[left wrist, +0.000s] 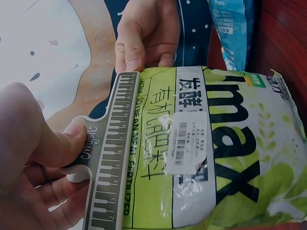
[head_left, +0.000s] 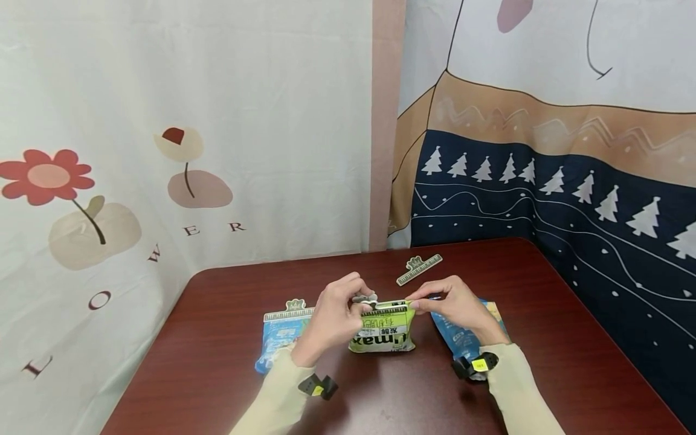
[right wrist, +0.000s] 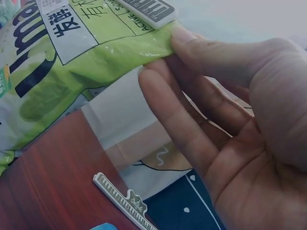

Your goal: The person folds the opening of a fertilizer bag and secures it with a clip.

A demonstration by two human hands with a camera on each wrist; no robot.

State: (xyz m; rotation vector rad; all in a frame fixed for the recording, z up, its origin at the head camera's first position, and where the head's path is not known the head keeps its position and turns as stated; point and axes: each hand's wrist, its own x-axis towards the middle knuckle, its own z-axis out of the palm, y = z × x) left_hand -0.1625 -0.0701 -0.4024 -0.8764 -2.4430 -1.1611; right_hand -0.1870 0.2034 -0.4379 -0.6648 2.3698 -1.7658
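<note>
A green and white bag (head_left: 380,339) of fertilizer stands on the table in the head view, its printing upside down. Along its top edge lies a long clip (left wrist: 109,148) with a piano-key and ruler pattern. My left hand (head_left: 338,314) pinches the clip's handle between thumb and fingers, as the left wrist view shows closely. At the bag's top right corner, my right hand (head_left: 454,305) pinches the green film between thumb and fingertips, just past the clip's end (right wrist: 165,17). The far side of the clip is hidden.
A blue bag (head_left: 280,338) with a similar clip (head_left: 295,308) on its top lies at the left. Another blue bag (head_left: 462,341) lies partly under my right arm. A loose clip (head_left: 418,269) rests near the back of the dark red table (head_left: 217,314), before patterned curtains.
</note>
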